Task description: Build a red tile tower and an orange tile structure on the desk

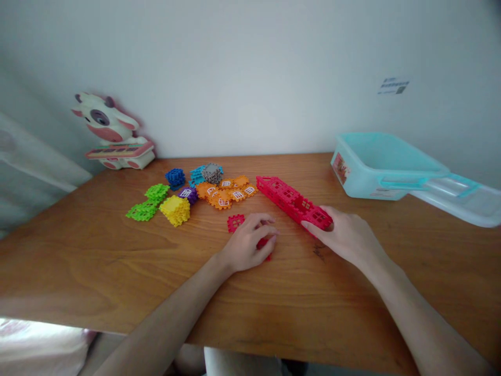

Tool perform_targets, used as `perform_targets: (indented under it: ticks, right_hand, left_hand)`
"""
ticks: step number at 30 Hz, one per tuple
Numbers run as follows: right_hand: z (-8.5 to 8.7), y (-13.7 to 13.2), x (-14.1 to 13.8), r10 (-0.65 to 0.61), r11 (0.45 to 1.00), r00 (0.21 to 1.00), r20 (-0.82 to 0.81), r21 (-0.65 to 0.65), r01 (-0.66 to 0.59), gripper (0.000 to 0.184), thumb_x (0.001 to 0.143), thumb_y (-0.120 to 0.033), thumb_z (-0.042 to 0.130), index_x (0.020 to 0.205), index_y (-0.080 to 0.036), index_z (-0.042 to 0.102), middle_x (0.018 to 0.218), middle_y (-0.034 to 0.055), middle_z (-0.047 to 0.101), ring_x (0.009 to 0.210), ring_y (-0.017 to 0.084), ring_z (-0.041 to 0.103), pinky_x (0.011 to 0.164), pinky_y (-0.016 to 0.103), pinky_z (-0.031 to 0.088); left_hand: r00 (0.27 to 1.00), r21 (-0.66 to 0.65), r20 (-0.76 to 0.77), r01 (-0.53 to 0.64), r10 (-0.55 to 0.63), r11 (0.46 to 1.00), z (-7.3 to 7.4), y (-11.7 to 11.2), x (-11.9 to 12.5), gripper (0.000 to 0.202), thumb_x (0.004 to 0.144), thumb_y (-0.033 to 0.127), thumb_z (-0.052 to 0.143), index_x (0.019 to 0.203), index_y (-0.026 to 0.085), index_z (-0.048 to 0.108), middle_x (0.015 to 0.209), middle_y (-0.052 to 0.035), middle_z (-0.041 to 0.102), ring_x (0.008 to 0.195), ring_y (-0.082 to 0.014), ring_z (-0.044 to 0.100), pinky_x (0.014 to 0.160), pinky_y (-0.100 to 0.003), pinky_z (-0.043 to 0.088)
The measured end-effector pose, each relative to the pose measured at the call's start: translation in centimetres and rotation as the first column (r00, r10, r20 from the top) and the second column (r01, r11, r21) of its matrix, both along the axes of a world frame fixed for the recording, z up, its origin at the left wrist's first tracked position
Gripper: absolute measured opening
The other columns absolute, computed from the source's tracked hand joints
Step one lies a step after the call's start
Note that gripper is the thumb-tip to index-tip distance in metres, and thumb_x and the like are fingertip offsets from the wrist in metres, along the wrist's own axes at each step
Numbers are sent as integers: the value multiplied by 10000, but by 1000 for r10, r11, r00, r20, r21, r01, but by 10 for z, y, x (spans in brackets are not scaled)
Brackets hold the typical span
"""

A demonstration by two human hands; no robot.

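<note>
My right hand (350, 237) grips the near end of a long red box-like structure (287, 193) built from interlocking window tiles. The thumb is on its near side and the fingers are behind it. The structure lies slantwise on the table, with a gap in its upper face near my hand. My left hand (250, 243) rests on the table with fingers curled over a red tile (263, 243), mostly hidden beneath them. Just beyond those knuckles lies another red window tile (235, 223), flat on the wood.
Behind my left hand are orange window tiles (221, 193) and stacks of yellow (175, 210), green (146, 203), purple (188, 195), dark blue (175, 178), light blue (197, 175) and grey (212, 173) tiles. A cow toy keyboard (117, 136) stands far left; a turquoise bin (366, 177) with its lid (465, 203) stands right.
</note>
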State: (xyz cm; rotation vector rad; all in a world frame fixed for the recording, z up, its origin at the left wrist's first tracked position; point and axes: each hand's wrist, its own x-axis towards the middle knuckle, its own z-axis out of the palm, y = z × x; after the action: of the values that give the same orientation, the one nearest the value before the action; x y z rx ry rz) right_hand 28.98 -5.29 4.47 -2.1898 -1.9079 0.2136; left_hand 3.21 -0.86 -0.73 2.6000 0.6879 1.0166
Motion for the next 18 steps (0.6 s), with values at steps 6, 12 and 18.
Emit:
perform_targets:
  ticks: [6, 12, 18]
  right_hand:
    - [-1, 0, -3, -24, 1000, 1000, 1, -15, 24, 512, 926, -613, 555, 1240, -227, 674, 1005, 119, 797, 951, 378, 751, 746, 423, 519]
    - [-5, 1, -2, -36, 996, 998, -53, 74, 40, 672, 952, -640, 477, 1384, -146, 621, 1175, 189, 766, 1094, 396, 720, 869, 471, 545]
    - [-4, 4, 0, -17, 997, 998, -57, 74, 21, 530, 943, -619, 509, 1263, -252, 718, 1021, 114, 808, 967, 377, 756, 793, 445, 548]
  left_hand:
    - [1000, -9, -18, 1, -2, 1000, 2, -1, 0, 184, 945, 187, 586, 1073, 176, 718, 1203, -137, 633, 1077, -227, 643, 953, -398, 565]
    - [1000, 0, -22, 0, 0, 1000, 2, -1, 0, 184, 954, 197, 576, 1072, 182, 716, 1196, -127, 636, 1057, -215, 642, 942, -396, 571]
    - [1000, 2, -13, 18, -18, 1000, 1, -1, 1, 177, 956, 203, 578, 1054, 170, 722, 1188, -129, 638, 1049, -213, 641, 940, -387, 571]
